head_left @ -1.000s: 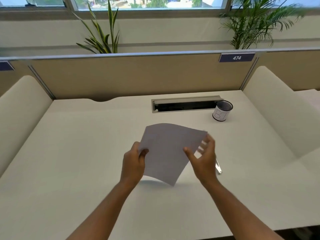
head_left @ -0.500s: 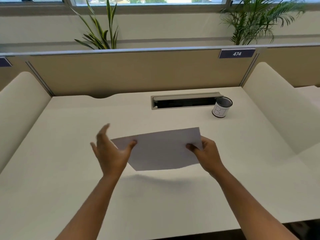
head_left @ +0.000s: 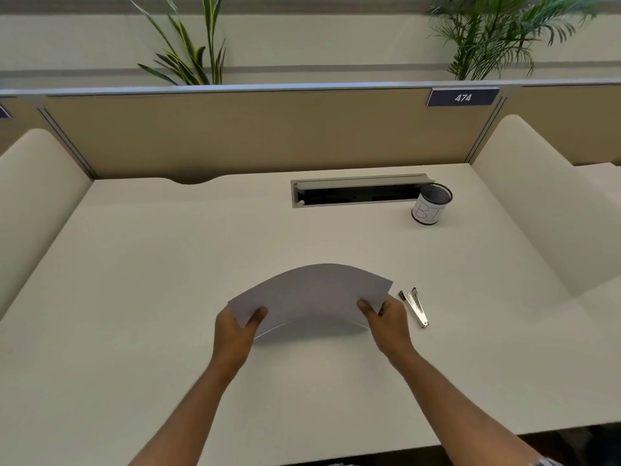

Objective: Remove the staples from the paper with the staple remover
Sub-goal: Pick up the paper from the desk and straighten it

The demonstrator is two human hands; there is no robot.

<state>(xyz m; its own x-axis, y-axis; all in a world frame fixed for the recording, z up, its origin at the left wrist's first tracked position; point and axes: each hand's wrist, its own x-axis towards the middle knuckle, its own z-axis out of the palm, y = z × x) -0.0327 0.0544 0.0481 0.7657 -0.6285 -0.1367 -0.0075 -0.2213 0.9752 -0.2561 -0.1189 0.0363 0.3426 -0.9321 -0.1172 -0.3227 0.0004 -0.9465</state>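
We are holding the paper (head_left: pixel 312 294) in both hands above the desk (head_left: pixel 168 264), using the mesh cup (head_left: pixel 431 204) at the far right as our landmark. The sheet is hanging well nearer to us than the cup and to its left, and it is arching upward in the middle so that its near edge is lifting off the surface and casting a shadow beneath.

Our left hand (head_left: pixel 235 331) is pinching the sheet's left end, the thumb lying on top and the other fingers curling underneath, out of sight. Our right hand (head_left: pixel 386 324) is gripping the right end in the same manner, thumb on top, remaining fingers tucked below the paper. We cannot make out any staples on the sheet from here.

The staple remover (head_left: pixel 415 306), a small metallic tool, is lying flat on the desk nearer to us than the cup and slightly to its left, just beside our right hand but not touching it.

The cup itself is standing upright, wearing a white label with handwritten letters, and it is sitting right against the right end of the cable slot (head_left: pixel 359 193) set into the desk. Behind the cup, the beige partition (head_left: pixel 235 129) is carrying a blue number plate (head_left: pixel 463 97) reading 474, almost directly beyond it.
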